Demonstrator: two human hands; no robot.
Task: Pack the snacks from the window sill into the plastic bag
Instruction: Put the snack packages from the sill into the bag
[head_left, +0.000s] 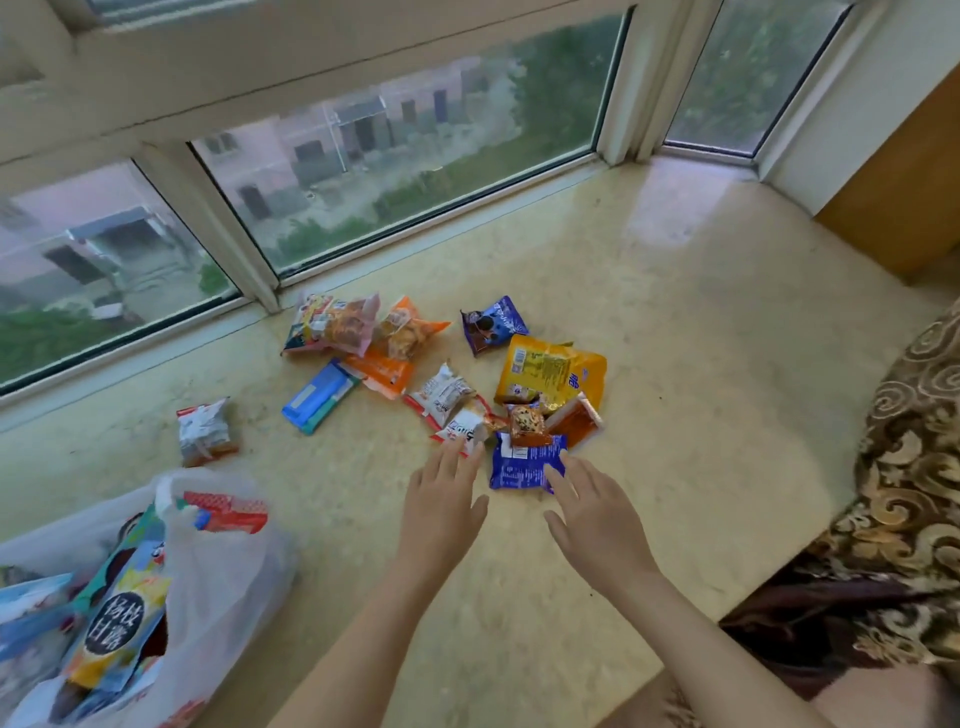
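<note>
Both hands reach forward over the window sill (675, 312) toward the heap of snacks. The left hand (441, 499) has its fingers straight and close together, the tips touching a white and red packet (465, 423) at the near side of the heap. The right hand (589, 506) has fingers straight and a little spread, the tips lying on the near corner of a blue packet (522, 462); it holds nothing yet. I think the two hands come from both sides so they can scoop several packets at once.

The rest of the snacks lie in the middle of the sill, some close to the window edge, and one white packet (205, 431) lies alone toward the left. The plastic bag (228, 566) stands at the near left corner, mouth open and already half filled, near enough for a short carry
</note>
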